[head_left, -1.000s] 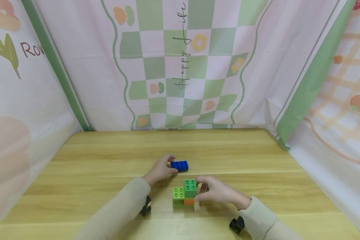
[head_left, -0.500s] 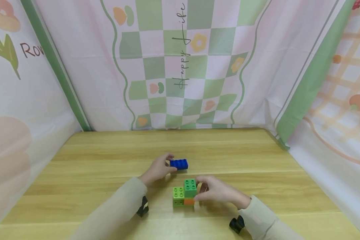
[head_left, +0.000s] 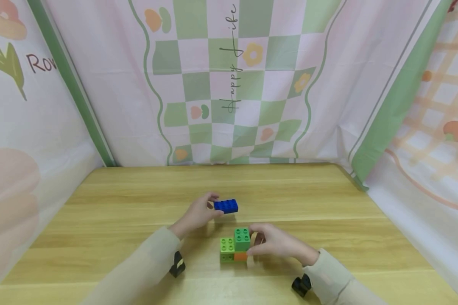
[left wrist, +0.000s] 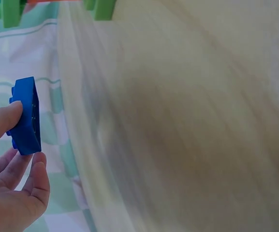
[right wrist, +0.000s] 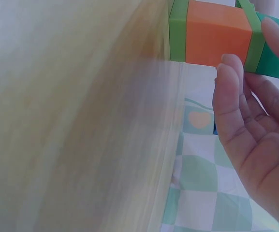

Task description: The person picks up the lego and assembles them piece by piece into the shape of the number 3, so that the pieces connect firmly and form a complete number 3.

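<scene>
My left hand (head_left: 195, 215) pinches a long blue building brick (head_left: 226, 206) by its left end, thumb in front and fingers behind. The brick hangs slightly tilted above the table, its shadow just below it. Closer to me stands a small stack of bricks. It has a lime-green brick (head_left: 227, 245) on the left, a darker green brick (head_left: 242, 238) on top at the right and an orange brick (head_left: 240, 256) beneath that one. My right hand (head_left: 277, 242) grips the stack's right side between thumb and fingers. In the right wrist view, thin lime-green layers lie on both sides of the orange brick (right wrist: 217, 34).
The wooden table (head_left: 328, 203) runs back to a hanging curtain (head_left: 229, 84) with a green check print. Printed cloth walls (head_left: 42, 118) close off both sides. A small black device (head_left: 177, 264) is strapped at each wrist.
The left hand has lifted the blue brick off the table and drawn it slightly to the left, tilting it. The right hand and the stack have stayed in place.
</scene>
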The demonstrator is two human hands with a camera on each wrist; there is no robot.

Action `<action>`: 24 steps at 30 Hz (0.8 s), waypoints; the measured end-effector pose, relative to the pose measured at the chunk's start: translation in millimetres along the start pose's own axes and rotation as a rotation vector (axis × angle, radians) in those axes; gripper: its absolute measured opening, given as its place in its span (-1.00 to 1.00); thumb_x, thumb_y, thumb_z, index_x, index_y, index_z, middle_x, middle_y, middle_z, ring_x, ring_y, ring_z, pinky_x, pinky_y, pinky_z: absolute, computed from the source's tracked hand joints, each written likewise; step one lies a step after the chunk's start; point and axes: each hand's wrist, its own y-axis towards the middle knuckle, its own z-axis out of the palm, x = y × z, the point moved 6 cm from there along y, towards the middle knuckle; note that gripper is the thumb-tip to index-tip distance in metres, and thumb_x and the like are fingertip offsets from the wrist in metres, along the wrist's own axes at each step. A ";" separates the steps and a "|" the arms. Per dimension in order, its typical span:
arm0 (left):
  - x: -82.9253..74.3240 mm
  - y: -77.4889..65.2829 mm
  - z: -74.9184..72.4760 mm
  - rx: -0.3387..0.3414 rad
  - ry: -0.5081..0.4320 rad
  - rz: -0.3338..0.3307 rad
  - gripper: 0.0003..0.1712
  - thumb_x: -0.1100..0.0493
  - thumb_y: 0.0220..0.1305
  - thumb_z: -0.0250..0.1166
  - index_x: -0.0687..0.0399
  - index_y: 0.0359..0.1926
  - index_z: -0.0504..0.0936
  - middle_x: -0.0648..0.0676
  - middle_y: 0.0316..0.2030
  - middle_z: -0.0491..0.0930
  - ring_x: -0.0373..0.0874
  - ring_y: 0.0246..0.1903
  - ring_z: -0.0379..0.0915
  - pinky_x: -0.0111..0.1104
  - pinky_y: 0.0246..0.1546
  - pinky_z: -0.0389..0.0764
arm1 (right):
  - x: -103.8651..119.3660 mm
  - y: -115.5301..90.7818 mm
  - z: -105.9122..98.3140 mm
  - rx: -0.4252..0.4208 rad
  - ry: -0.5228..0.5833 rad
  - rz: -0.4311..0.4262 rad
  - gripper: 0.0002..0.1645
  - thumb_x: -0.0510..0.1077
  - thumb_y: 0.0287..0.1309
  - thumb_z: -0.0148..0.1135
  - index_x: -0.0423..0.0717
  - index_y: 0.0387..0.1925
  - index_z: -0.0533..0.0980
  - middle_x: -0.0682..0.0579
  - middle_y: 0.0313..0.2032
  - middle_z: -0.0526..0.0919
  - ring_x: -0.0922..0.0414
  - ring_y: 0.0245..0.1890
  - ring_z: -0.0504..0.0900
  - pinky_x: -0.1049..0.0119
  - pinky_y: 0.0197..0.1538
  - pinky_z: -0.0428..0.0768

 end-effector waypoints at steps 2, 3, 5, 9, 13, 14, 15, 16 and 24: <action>-2.6 -1.9 -1.3 -0.004 0.004 0.016 -0.44 0.16 0.13 0.33 0.20 0.13 0.39 0.10 -0.01 0.47 -0.04 -0.14 0.39 -0.25 -0.22 0.49 | 0.1 0.0 0.0 0.001 0.002 -0.001 -0.77 -0.11 0.04 0.33 -0.05 -0.26 0.49 0.06 -0.31 0.57 0.16 -0.49 0.56 0.29 -0.40 0.55; -4.1 -3.1 -1.7 -0.005 0.009 0.028 -0.45 0.15 0.13 0.33 0.19 0.12 0.39 0.10 -0.02 0.47 -0.04 -0.14 0.40 -0.24 -0.21 0.49 | 0.3 0.0 0.0 0.001 0.001 -0.002 -0.77 -0.11 0.04 0.33 -0.05 -0.26 0.49 0.06 -0.31 0.57 0.16 -0.49 0.56 0.29 -0.40 0.55; -7.3 -5.5 -2.3 -0.007 0.017 0.053 -0.47 0.15 0.13 0.33 0.18 0.10 0.41 0.10 -0.04 0.49 -0.05 -0.15 0.41 -0.23 -0.20 0.48 | 0.6 -0.1 0.0 0.001 0.002 -0.004 -0.77 -0.11 0.04 0.33 -0.05 -0.26 0.49 0.06 -0.32 0.57 0.16 -0.49 0.56 0.29 -0.41 0.55; -11.9 -9.7 -2.0 -0.009 0.036 0.094 -0.49 0.15 0.11 0.34 0.15 0.08 0.42 0.09 -0.06 0.50 -0.07 -0.15 0.42 -0.23 -0.17 0.48 | 1.3 -0.5 0.0 0.001 0.004 -0.011 -0.77 -0.11 0.04 0.32 -0.05 -0.26 0.49 0.05 -0.32 0.57 0.16 -0.49 0.57 0.29 -0.41 0.55; -13.0 -12.4 -1.7 -0.012 0.036 0.118 -0.48 0.15 0.11 0.34 0.15 0.09 0.41 0.09 -0.05 0.50 -0.06 -0.14 0.43 -0.23 -0.15 0.48 | 1.6 -0.8 0.0 0.000 0.000 -0.013 -0.77 -0.11 0.05 0.32 -0.05 -0.26 0.49 0.05 -0.32 0.58 0.16 -0.49 0.57 0.29 -0.41 0.56; -13.3 -13.2 -1.8 -0.014 0.035 0.123 -0.49 0.15 0.12 0.34 0.15 0.08 0.41 0.10 -0.05 0.50 -0.06 -0.14 0.43 -0.22 -0.15 0.49 | 1.6 -0.9 0.1 0.000 -0.001 -0.010 -0.77 -0.11 0.05 0.32 -0.05 -0.26 0.49 0.05 -0.33 0.58 0.16 -0.50 0.56 0.29 -0.42 0.56; -13.7 -13.8 -1.9 -0.016 0.036 0.128 -0.49 0.15 0.12 0.34 0.16 0.08 0.41 0.10 -0.05 0.50 -0.06 -0.13 0.43 -0.22 -0.15 0.48 | 1.6 -1.0 0.1 0.000 -0.001 -0.007 -0.77 -0.11 0.04 0.32 -0.05 -0.26 0.49 0.05 -0.33 0.58 0.16 -0.50 0.56 0.29 -0.42 0.55; -14.4 -14.6 -2.3 -0.019 0.036 0.133 -0.49 0.15 0.12 0.34 0.16 0.08 0.41 0.11 -0.05 0.50 -0.05 -0.13 0.43 -0.22 -0.14 0.48 | 1.7 -1.1 0.1 -0.001 -0.004 -0.003 -0.77 -0.11 0.04 0.32 -0.05 -0.26 0.49 0.05 -0.33 0.57 0.16 -0.50 0.56 0.29 -0.42 0.55; -21.6 -21.7 -6.4 -0.039 0.009 0.148 -0.50 0.18 0.12 0.34 0.21 0.06 0.42 0.11 -0.09 0.52 -0.04 -0.13 0.44 -0.22 -0.13 0.48 | 2.9 -1.4 0.5 -0.002 -0.006 0.009 -0.77 -0.11 0.04 0.32 -0.05 -0.27 0.48 0.07 -0.33 0.57 0.15 -0.48 0.56 0.29 -0.40 0.55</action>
